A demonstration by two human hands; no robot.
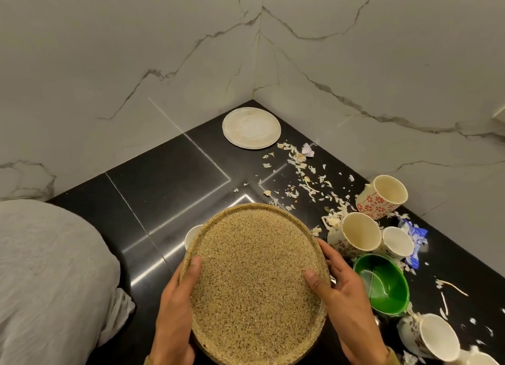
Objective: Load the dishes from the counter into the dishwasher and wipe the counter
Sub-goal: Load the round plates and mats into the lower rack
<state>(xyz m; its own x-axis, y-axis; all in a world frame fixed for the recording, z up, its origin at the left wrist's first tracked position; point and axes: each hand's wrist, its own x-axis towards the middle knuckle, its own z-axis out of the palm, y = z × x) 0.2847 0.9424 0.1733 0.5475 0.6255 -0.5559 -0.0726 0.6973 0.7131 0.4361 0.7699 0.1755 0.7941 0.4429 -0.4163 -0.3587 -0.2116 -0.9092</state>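
Note:
I hold a large round speckled tan plate (254, 280) with both hands, tilted up above the black counter (169, 173). My left hand (177, 310) grips its left rim, thumb on the face. My right hand (341, 296) grips the right rim the same way. A small white plate (251, 127) lies flat in the far corner. To the right lie several tipped cups: a red-flowered mug (381, 198), a second flowered mug (354, 234), a white cup (397, 241) and another mug (431, 337). A green bowl (382, 285) sits beside my right hand.
Peels and paper scraps (303, 173) are strewn over the counter's right half, with a blue wrapper (415, 236). Marble walls (136, 64) close the corner. A grey cloth bundle (49, 282) fills the left. A white cup's rim (192, 236) peeks from behind the big plate.

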